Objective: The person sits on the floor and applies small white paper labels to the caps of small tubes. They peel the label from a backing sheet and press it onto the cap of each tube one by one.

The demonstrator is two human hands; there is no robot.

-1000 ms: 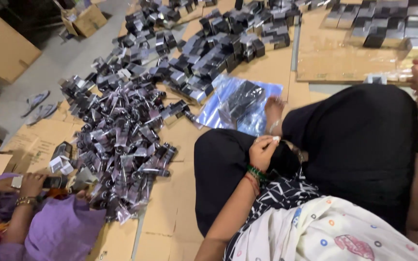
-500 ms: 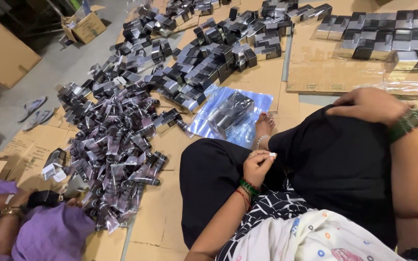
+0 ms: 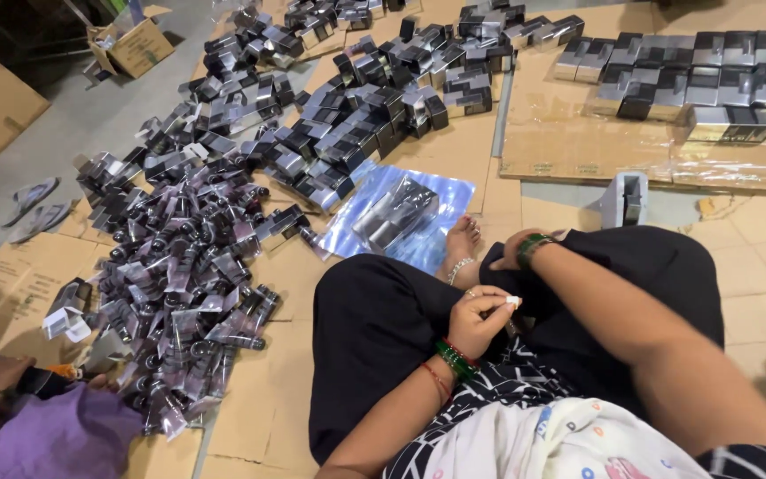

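White scrap (image 3: 512, 301) — left-hand (image 3: 479, 319) fingertips

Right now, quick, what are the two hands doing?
Left hand: fingers curled shut, pinching a small white thing.
Right hand: mostly hidden behind the knee, so open or shut cannot be told.

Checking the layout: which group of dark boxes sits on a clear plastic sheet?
The small bundle nearest the person's foot; it alone lies on the bluish sheet, the others on cardboard.

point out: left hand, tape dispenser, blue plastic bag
left hand (image 3: 479, 317), head view, on the curled knuckles.
tape dispenser (image 3: 624, 199), head view, on its grey side plate.
blue plastic bag (image 3: 449, 191), head view, on a bare corner of the film.
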